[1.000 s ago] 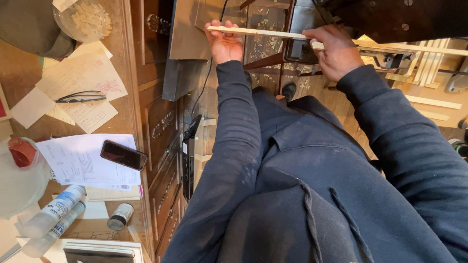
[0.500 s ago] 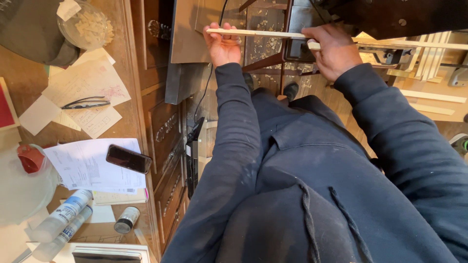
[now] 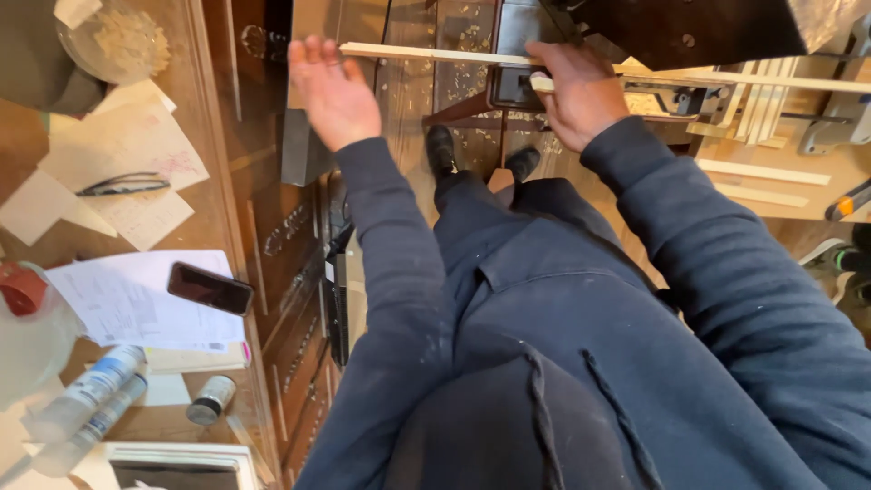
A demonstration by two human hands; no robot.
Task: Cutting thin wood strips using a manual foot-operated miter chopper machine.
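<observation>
Strip (image 3: 435, 54) of pale wood, long and thin, runs level above the floor, in front of the dark machine (image 3: 689, 27). Right hand (image 3: 581, 95) pinches it near the middle, fingers closed round it. Left hand (image 3: 331, 91) is off it, fingers spread, just below its free end. It looks light, springy and easily snapped; best held at two points.

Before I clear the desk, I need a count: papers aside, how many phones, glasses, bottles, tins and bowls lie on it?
Phone: 1
Glasses: 1
Bottles: 2
Tin: 1
Bowl: 1
Total: 6
</observation>
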